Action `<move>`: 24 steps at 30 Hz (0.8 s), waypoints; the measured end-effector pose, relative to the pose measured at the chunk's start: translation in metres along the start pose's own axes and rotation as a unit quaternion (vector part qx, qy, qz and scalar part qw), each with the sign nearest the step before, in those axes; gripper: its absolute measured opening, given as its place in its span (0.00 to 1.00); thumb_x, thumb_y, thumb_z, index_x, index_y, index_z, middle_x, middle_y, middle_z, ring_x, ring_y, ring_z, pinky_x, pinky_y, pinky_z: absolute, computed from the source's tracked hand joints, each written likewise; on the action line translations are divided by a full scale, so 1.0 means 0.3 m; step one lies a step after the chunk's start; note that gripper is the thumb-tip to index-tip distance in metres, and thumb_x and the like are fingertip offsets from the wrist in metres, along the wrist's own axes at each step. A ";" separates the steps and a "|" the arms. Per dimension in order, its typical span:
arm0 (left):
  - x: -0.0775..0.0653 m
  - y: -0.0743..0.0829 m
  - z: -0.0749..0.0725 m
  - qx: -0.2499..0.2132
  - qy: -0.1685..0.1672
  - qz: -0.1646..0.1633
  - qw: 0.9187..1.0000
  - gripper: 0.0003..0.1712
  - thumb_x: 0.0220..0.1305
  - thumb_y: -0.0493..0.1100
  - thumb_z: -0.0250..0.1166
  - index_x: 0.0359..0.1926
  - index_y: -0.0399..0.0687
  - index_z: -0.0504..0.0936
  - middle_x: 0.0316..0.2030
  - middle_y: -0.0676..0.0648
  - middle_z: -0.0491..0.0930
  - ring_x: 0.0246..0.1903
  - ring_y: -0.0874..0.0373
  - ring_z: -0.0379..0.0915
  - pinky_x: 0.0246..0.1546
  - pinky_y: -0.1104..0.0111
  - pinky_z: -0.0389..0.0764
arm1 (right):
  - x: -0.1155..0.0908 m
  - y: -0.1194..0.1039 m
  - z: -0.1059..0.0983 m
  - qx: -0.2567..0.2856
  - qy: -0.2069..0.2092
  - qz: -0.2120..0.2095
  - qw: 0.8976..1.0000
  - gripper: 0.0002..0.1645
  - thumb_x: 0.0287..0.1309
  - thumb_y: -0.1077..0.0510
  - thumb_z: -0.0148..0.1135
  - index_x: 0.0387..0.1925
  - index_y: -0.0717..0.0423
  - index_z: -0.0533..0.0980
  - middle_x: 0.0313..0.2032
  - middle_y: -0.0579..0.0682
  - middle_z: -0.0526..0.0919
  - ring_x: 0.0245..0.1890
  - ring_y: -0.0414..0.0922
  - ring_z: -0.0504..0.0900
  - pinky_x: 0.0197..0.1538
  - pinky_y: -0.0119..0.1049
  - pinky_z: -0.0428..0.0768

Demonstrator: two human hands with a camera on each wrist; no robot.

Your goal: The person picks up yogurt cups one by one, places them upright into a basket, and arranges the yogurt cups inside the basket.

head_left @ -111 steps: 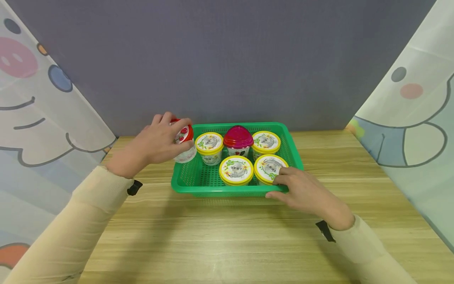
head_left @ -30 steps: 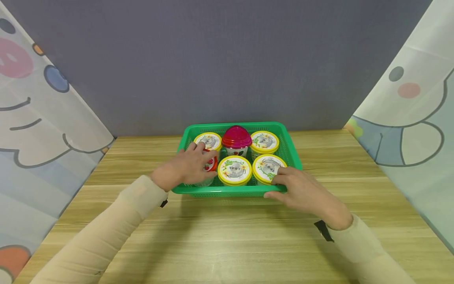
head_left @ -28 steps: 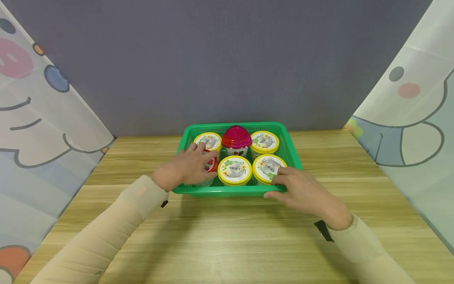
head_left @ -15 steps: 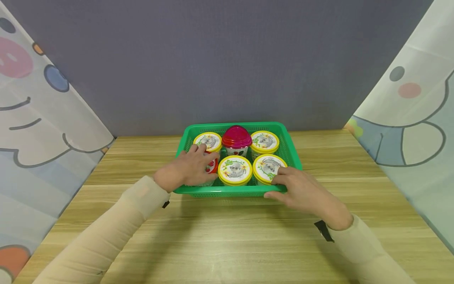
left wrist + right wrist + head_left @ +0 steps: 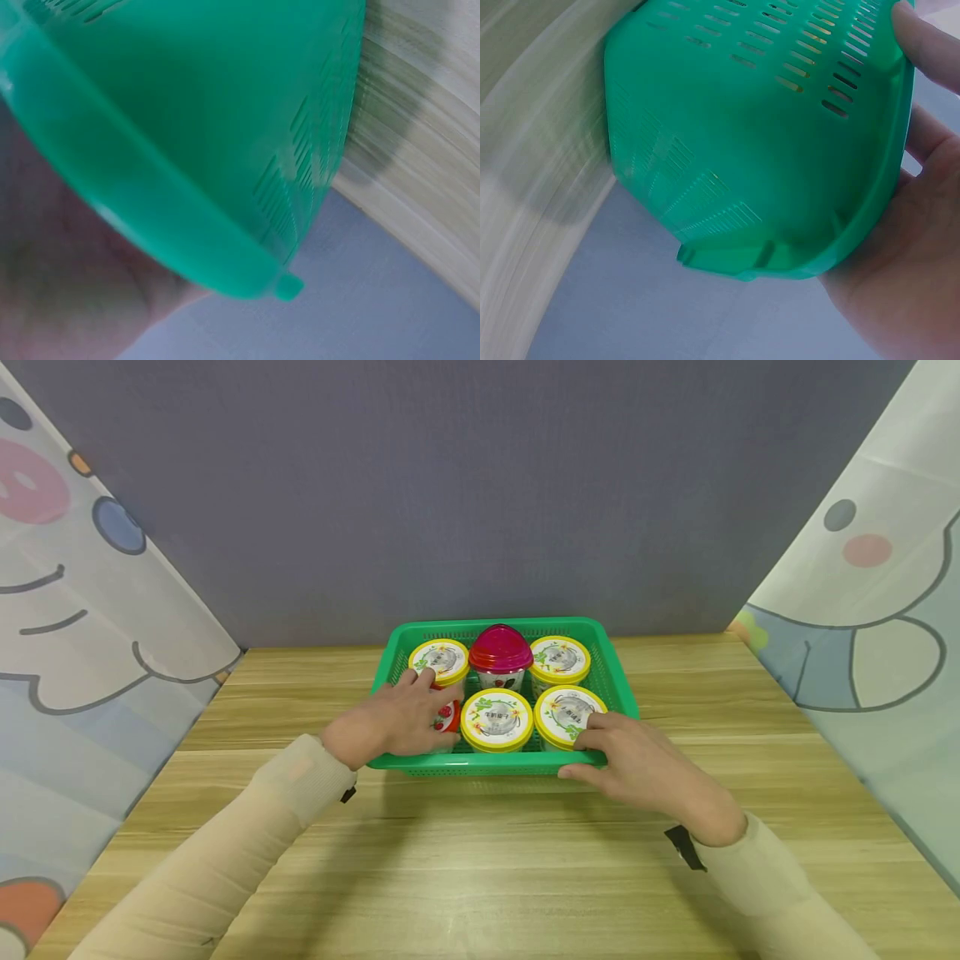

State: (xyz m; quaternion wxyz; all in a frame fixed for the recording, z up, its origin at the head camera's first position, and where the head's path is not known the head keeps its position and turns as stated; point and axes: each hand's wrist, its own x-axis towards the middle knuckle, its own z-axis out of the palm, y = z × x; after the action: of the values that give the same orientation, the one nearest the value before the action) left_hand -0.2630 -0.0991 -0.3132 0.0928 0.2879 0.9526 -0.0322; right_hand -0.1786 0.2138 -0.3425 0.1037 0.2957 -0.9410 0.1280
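Observation:
A green plastic basket [image 5: 480,762] holds several lidded tubs. My left hand [image 5: 397,714] reaches over its front left corner and grips a tub with a red, fruit-printed lid [image 5: 446,717], mostly covered by the fingers. Beside that tub stands a yellow-lidded tub [image 5: 497,720], and behind it another yellow-lidded tub [image 5: 438,658]. At the front right, my right hand [image 5: 637,768] holds the basket rim, thumb outside and fingers inside, close to a yellow-lidded tub [image 5: 567,714]. The right wrist view shows the thumb [image 5: 928,46] against the basket's outer wall [image 5: 727,112].
A tub with a domed magenta lid [image 5: 501,650] stands at the back middle, with a yellow-lidded tub [image 5: 560,658] to its right. The basket rests on a wooden table [image 5: 480,860] near a grey wall [image 5: 480,493]. Cartoon-printed sheets [image 5: 67,610] flank both sides.
My left hand has brought the red-lidded tub from above the left rim down into the front left of the basket, lately settling slightly lower. My right hand has stayed on the rim.

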 end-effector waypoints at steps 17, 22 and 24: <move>-0.002 0.006 -0.003 -0.006 -0.016 -0.003 1.000 0.43 0.68 0.64 0.63 0.78 0.60 0.60 0.66 0.36 0.62 0.59 0.40 0.61 0.51 0.46 0.77 | -0.001 -0.005 -0.006 -0.004 -0.002 -0.001 1.000 0.16 0.54 0.44 0.76 0.30 0.50 0.83 0.27 0.38 0.68 0.27 0.37 0.67 0.29 0.33 0.69; -0.003 0.010 -0.005 -0.006 -0.017 -0.005 1.000 0.43 0.68 0.64 0.63 0.78 0.59 0.60 0.67 0.35 0.62 0.59 0.39 0.61 0.52 0.45 0.77 | 0.000 -0.005 -0.005 -0.006 -0.003 0.001 1.000 0.16 0.54 0.43 0.76 0.29 0.50 0.83 0.27 0.37 0.68 0.27 0.37 0.67 0.29 0.32 0.69; -0.004 0.011 -0.005 -0.004 -0.017 -0.004 1.000 0.43 0.68 0.65 0.63 0.78 0.59 0.60 0.66 0.35 0.62 0.59 0.40 0.61 0.51 0.45 0.77 | 0.000 -0.005 -0.006 -0.006 -0.003 0.001 1.000 0.16 0.54 0.43 0.76 0.29 0.50 0.83 0.27 0.37 0.68 0.27 0.37 0.67 0.29 0.32 0.69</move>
State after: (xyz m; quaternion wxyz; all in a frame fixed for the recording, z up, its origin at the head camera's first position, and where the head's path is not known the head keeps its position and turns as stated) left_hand -0.2605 -0.0968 -0.3115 0.1096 0.2831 0.9522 -0.0335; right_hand -0.1775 0.2131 -0.3405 0.1029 0.2945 -0.9423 0.1212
